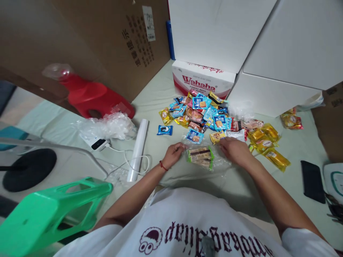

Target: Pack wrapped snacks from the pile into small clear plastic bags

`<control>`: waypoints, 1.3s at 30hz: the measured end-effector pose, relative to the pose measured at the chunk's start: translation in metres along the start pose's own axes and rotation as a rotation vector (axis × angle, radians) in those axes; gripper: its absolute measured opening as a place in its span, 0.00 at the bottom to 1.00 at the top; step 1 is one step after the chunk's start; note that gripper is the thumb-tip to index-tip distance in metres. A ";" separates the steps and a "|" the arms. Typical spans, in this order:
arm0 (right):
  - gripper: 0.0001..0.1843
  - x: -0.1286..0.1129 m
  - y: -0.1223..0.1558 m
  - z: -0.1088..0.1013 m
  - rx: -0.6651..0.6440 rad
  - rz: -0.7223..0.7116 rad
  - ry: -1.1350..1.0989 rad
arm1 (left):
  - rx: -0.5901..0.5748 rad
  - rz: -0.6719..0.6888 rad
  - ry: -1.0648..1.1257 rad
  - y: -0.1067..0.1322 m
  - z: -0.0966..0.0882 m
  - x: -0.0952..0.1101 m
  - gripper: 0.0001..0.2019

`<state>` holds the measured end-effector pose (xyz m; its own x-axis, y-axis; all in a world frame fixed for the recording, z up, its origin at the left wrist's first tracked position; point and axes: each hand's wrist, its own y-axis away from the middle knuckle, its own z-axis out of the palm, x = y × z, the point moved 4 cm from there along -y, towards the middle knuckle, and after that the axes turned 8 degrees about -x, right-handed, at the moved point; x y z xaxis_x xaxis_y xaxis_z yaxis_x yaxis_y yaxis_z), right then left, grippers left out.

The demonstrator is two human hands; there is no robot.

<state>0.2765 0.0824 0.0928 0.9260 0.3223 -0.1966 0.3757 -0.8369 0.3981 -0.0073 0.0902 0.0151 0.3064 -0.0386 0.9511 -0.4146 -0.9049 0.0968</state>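
Note:
My left hand (173, 153) pinches the left edge of a clear plastic bag (202, 157) that lies on the pale green sheet and holds green-edged snack packs. My right hand (233, 150) grips the bag's right edge, fingers curled. Just beyond both hands lies a pile of small wrapped snacks (203, 112) in blue, orange and yellow. A single dark blue cookie pack (164, 130) lies apart, to the left of the pile. Several yellow packs (266, 142) lie to the right of my right hand.
A roll of clear bags (138, 149) and a white cable lie left of my left hand. Crumpled plastic (109, 125), a red stool (92, 96) and a green stool (53, 210) stand further left. White boxes (219, 32) and a Wahaha carton (200, 80) stand behind. A black phone (312, 181) lies right.

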 end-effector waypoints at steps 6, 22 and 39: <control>0.18 -0.051 -0.031 0.016 -0.130 -0.270 -0.019 | 0.219 -0.070 -0.212 0.007 0.005 0.001 0.19; 0.12 -0.042 -0.077 0.018 -0.033 -0.041 0.022 | 0.573 -0.241 -0.617 0.013 0.009 0.002 0.06; 0.24 -0.110 0.005 0.072 -0.018 -0.332 0.110 | 0.381 -0.086 -0.389 0.008 -0.020 -0.007 0.04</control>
<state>0.1735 0.0106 0.0516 0.7511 0.6221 -0.2209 0.6569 -0.6709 0.3441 -0.0296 0.0912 0.0152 0.6499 -0.0465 0.7586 -0.0566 -0.9983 -0.0127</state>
